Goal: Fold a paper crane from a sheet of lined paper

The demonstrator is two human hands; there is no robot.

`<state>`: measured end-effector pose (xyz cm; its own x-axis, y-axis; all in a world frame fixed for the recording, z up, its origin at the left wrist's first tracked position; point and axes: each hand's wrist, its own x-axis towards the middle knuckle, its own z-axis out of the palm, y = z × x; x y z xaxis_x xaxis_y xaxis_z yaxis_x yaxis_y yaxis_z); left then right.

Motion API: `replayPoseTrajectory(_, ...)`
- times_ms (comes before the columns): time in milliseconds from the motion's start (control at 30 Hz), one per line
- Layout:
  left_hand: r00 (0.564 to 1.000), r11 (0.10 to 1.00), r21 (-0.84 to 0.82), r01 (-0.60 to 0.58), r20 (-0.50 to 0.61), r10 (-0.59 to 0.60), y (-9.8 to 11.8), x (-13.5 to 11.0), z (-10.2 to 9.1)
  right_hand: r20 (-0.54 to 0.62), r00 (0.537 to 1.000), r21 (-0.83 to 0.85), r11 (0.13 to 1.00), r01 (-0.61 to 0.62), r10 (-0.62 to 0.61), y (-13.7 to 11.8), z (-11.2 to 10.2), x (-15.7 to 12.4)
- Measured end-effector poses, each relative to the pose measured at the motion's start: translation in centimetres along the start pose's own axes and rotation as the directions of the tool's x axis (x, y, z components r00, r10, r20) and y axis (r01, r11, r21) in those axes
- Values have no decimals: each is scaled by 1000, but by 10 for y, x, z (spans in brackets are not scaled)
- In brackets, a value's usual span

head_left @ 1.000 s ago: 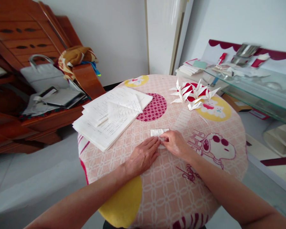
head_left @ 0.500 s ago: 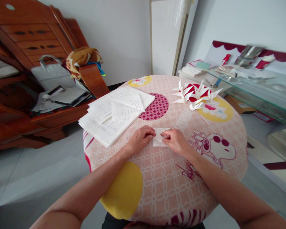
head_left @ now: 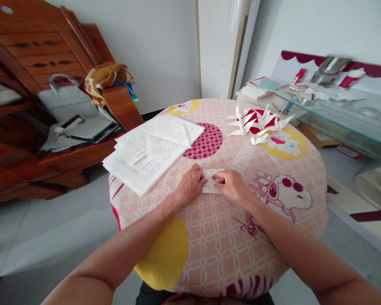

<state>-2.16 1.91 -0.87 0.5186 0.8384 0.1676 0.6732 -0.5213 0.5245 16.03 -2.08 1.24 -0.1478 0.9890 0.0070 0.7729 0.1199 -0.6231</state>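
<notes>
A small folded white paper point(head_left: 212, 181) lies on the round table with its pink patterned cloth point(head_left: 216, 250). My left hand point(head_left: 189, 186) has its fingers curled and pinches the paper's left edge. My right hand point(head_left: 231, 186) is closed on the paper's right side, fingertips pressing it to the cloth. The two hands almost touch over the paper, and most of it is hidden beneath them.
A stack of printed sheets point(head_left: 149, 148) lies at the table's left. Several folded white paper cranes point(head_left: 257, 123) sit at the far right. A wooden bench point(head_left: 51, 127) with a bag and papers stands left. A glass shelf point(head_left: 339, 110) with clutter is on the right.
My left hand went from lying flat beside the paper to curled and pinching its left edge. The right hand stayed on the paper.
</notes>
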Motion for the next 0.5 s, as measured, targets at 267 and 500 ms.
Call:
replayPoseTrajectory(267, 999, 991, 132, -4, 44, -2, 2, -1, 0, 12, 1000, 11, 1000, -20, 20, 1, 0, 1)
replayPoseTrajectory(500, 1000, 990, 142, -8, 29, 4, -2, 0, 4, 8, 1000, 23, 1000, -17, 17, 0, 1, 1)
